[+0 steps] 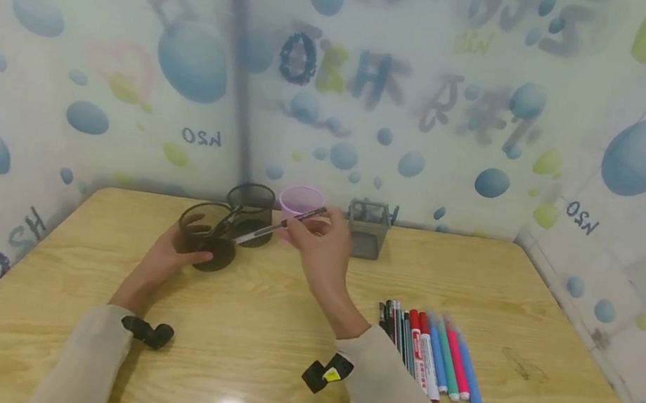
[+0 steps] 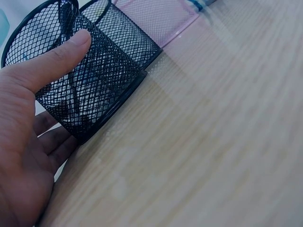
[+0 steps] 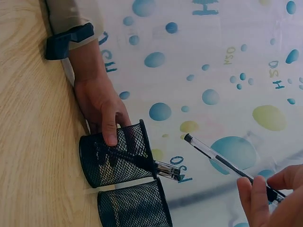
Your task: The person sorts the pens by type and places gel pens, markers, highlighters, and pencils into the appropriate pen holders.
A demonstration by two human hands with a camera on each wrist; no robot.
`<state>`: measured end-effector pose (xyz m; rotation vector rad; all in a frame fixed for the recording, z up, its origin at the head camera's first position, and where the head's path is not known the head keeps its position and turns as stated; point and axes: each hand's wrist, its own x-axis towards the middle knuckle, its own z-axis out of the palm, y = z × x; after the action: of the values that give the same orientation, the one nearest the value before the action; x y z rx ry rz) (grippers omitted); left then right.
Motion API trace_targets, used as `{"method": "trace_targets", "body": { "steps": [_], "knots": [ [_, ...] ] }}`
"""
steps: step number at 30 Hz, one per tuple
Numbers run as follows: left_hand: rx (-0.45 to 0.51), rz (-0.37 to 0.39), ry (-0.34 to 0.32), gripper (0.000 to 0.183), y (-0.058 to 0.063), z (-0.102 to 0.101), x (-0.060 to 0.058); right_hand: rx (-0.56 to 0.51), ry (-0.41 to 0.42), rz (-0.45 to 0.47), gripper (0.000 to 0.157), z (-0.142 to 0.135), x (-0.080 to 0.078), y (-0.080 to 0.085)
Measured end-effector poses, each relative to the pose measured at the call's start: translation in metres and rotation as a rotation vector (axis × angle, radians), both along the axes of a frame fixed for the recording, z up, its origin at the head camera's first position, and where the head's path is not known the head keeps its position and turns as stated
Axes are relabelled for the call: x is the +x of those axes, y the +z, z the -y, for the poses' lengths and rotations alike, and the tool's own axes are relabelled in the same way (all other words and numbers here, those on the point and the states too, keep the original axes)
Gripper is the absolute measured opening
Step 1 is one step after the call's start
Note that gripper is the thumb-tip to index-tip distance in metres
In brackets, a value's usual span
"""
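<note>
My left hand (image 1: pixel 159 258) grips a round black mesh pen cup (image 2: pixel 106 78) from its side, with the thumb across the near wall and fingers behind. A few pens (image 3: pixel 165 170) stand inside that cup, their clear ends above the rim. Between thumb and fingers, my right hand (image 1: pixel 327 256) pinches a clear-barrelled pen (image 3: pixel 215 158) with dark parts. In the head view the pen slants down to the left toward the cup. The right wrist view has its tip outside the cup, apart from the rim.
A second black mesh cup (image 1: pixel 252 202) stands beside the held one. Behind the right hand are a pink mesh cup (image 1: pixel 302 197) and a dark square mesh holder (image 1: pixel 366 231). Several pens and coloured markers (image 1: pixel 432 352) lie in a row by the right forearm. A patterned wall covering (image 1: pixel 321 137) borders the table.
</note>
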<state>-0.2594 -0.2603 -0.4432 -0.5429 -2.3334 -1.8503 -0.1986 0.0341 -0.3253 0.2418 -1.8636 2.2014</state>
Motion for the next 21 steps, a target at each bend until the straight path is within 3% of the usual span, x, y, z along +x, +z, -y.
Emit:
{"method": "trace_targets", "body": {
  "steps": [3, 9, 21],
  "knots": [
    [-0.007, -0.001, 0.003, 0.079, 0.000, 0.000, 0.000, 0.018, -0.020, -0.009, 0.034, 0.011, -0.007, 0.004],
    [-0.010, -0.017, -0.002, 0.077, 0.002, -0.001, 0.001, 0.100, -0.068, -0.049, 0.024, 0.030, -0.019, 0.007],
    [0.002, -0.024, 0.006, 0.077, 0.001, -0.003, 0.000, 0.095, -0.050, 0.076, 0.022, 0.056, -0.033, 0.003]
  ]
}}
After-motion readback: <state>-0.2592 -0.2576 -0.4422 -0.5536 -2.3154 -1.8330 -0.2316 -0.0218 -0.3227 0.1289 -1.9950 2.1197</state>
